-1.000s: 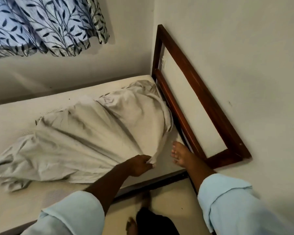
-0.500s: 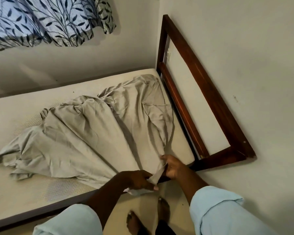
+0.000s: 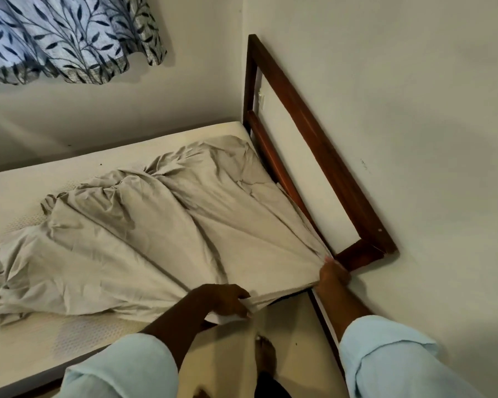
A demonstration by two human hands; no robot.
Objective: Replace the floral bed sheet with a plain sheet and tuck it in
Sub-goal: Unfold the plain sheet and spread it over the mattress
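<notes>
Plain grey sheet point(image 3: 156, 239): bunched on the mattress point(image 3: 69, 334), fanning toward its near corner by the headboard point(image 3: 328, 168); your left hand point(image 3: 224, 300) pinches its hem at the side edge; your right hand point(image 3: 332, 275), nearer that corner, grips its tip.

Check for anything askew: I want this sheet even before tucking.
The plain sheet lies bunched and creased, leaving the mattress bare along the far side and near edge. Only the corner by the wooden frame, gripped by the left hand and right hand, is pulled taut.
</notes>
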